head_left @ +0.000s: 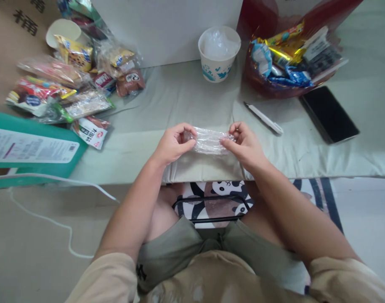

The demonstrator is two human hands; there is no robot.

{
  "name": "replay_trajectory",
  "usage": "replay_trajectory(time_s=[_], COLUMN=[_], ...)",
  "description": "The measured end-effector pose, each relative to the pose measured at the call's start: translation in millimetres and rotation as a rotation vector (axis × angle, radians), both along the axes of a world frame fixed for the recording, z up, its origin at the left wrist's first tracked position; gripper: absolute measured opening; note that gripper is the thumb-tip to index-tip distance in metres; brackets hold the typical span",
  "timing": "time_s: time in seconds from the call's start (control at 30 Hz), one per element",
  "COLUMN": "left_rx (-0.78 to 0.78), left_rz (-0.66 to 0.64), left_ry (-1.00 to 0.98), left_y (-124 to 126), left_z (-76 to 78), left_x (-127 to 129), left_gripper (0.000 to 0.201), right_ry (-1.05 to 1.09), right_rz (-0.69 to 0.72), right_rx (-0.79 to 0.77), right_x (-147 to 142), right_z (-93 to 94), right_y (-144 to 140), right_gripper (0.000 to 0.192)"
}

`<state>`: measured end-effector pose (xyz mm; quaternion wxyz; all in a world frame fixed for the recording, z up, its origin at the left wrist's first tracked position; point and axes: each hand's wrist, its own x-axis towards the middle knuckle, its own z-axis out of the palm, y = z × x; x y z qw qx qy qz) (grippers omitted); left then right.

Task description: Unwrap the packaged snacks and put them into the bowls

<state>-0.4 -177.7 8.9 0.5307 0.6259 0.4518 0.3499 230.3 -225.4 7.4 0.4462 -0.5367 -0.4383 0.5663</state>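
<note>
A crumpled piece of clear plastic film (209, 141) was between the two hands, over the bench (142, 122) and near its front edge. It reached from the fingers of the left hand (171, 145) to those of the right hand (247, 147). On the left, the thumb and index finger were closed upon one end; on the right, the opposite end was pinched likewise, the other fingers being bent. Farther away lay a white pen-shaped tool (264, 119) and a black phone (331, 113). Beyond these stood a paper cup (218, 69) and a red bowl (258, 90) of wrapped snacks (282, 57).
</note>
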Motion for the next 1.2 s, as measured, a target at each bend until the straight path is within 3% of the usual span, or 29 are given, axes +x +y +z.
replay_trajectory(time_s=[0.07,0.17,0.2,0.27,0.37,0.47,0.6,0.67,0.8,0.93,1.03,1.13,1.2], left_rx=[0.159,0.507,0.594,0.680,0.638,0.480,0.169,0.119,0.250,0.286,0.355,0.518,0.540], left_rz=[0.134,0.426,0.460,0.395,0.172,-0.003,-0.125,-0.078,0.164,0.292,0.462,0.612,0.600], left_ry=[0.069,0.285,0.352,0.417,0.381,0.261,0.172,0.220,0.345,0.430,0.449,0.471,0.507], left_y=[1.0,0.3,-1.3,-6.3,-13.9,-16.5,-13.7,-10.2,2.0,15.7,32.7,69.1,103.6], left_z=[-6.9,-10.7,-9.9,-6.9,-3.3,-2.1,1.3,3.6,9.5,26.7,48.9,73.9,88.9], left_x=[-1.5,-3.5,-2.9,1.7,15.5,30.0,39.0,37.7,27.5,27.0,45.3,72.3,89.2], left_gripper=[0.024,0.023,0.018,0.011,0.035,0.063,0.046,0.030,0.006,0.015,0.019,0.029,0.029], right_ry=[0.038,-0.028,-0.065,-0.097,-0.037,0.114,0.328,0.248,0.032,0.016,0.018,0.024,0.011], right_rz=[-0.033,-0.071,-0.092,-0.115,-0.085,-0.034,0.007,-0.008,-0.105,-0.090,-0.111,-0.124,-0.118], right_rx=[-0.040,-0.054,-0.052,-0.031,0.038,0.033,0.009,0.037,0.053,0.014,0.002,-0.018,-0.008], right_x=[-6.5,-12.7,-14.0,-16.3,-20.0,-23.9,-26.7,-25.6,-19.0,-14.2,-13.9,-14.7,-15.0], right_z=[1.6,5.1,6.5,8.9,10.1,7.4,4.0,4.0,4.2,3.2,3.9,4.8,5.2], right_y=[0.2,0.2,0.1,-0.6,-1.8,-2.1,1.6,5.2,14.3,22.7,26.3,27.5,27.5], right_gripper=[0.044,0.029,0.024,0.019,0.018,0.020,0.020,0.021,0.026,0.026,0.027,0.027,0.027])
